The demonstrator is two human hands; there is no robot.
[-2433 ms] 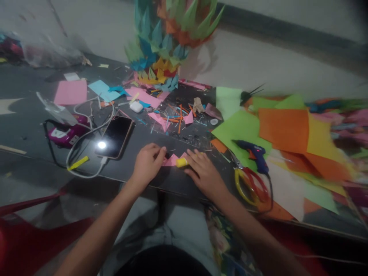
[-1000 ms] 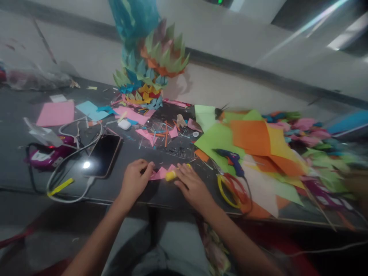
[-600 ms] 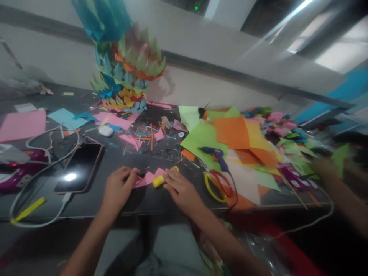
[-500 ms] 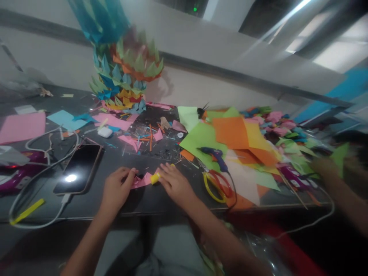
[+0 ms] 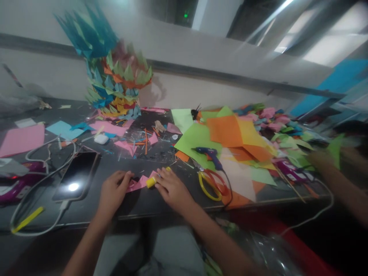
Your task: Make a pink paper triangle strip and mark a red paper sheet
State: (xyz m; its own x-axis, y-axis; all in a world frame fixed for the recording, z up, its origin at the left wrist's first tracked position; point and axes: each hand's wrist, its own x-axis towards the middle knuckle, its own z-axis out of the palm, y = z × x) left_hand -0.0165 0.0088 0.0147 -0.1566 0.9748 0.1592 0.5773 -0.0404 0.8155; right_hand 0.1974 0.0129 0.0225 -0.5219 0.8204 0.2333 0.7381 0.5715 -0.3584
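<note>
Currently a folded pink paper strip (image 5: pixel 138 184), its far side zigzagged, lies near the front edge of the bench (image 5: pixel 112 163), between the two hands. Left hand (image 5: pixel 113 189): thumb and forefinger closed on the strip's left end. Right hand (image 5: pixel 174 188): holding a yellow tube (image 5: pixel 151 181), fingers laid over it; the tube's left end overlaps the strip. Finger contact beneath the tube is hidden. Judged risk: if the left pinch slackens while the tube pushes or drags, the strip could slide or its points crumple; too much pressure could flatten the folds. Right of the right hand, scissors (image 5: pixel 201 186) lie with handles toward the front edge, beside a glue gun (image 5: pixel 211 154) on a green sheet (image 5: pixel 191 140). The gun's cord (image 5: pixel 230 186) droops toward that edge, so a wide sweep of the right forearm could snag it and pull the gun over. Left of the left hand, a phone (image 5: pixel 79 172) lies with a white cable (image 5: pixel 61 209) plugged in and looped near the front edge; a backward elbow could catch the loop. Beyond the strip, loose scraps (image 5: pixel 146 142) litter mid-bench and could stick to it if any adhesive is exposed. Toward the back edge stands a folded-paper figure (image 5: pixel 112 101).
</note>
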